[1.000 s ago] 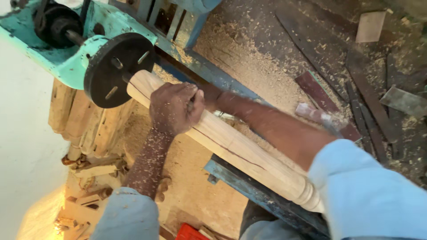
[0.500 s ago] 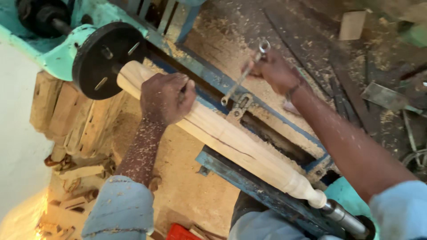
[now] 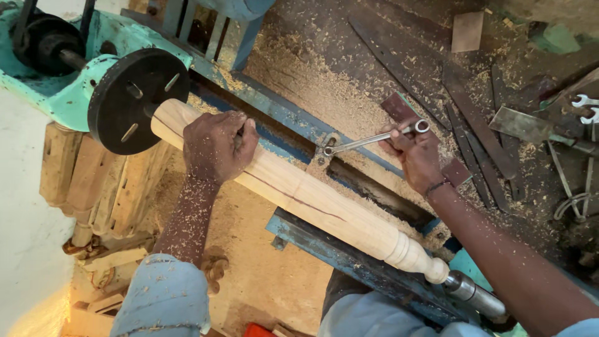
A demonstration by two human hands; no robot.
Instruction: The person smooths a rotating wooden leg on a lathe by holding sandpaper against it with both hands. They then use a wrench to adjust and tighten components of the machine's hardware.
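A long pale turned wooden spindle (image 3: 324, 209) is mounted on a lathe between a black faceplate (image 3: 128, 100) and the tailstock centre (image 3: 474, 293). My left hand (image 3: 218, 146) is closed over the spindle near the faceplate end, dusted with sawdust. My right hand (image 3: 418, 153) grips a metal ring spanner (image 3: 374, 138) whose far end sits on a bolt (image 3: 327, 150) at the lathe's blue bed rail (image 3: 287, 115).
The turquoise headstock (image 3: 56, 93) with a black pulley stands at upper left. Sawdust covers the bed and floor. Turned wooden legs (image 3: 81, 181) lean below the headstock. Metal bars, chisels and spanners (image 3: 580, 103) lie at right.
My right hand has come out from behind the spindle, lifted the spanner and set it onto the bed bolt. My left hand stays on the spindle. The view has shifted.
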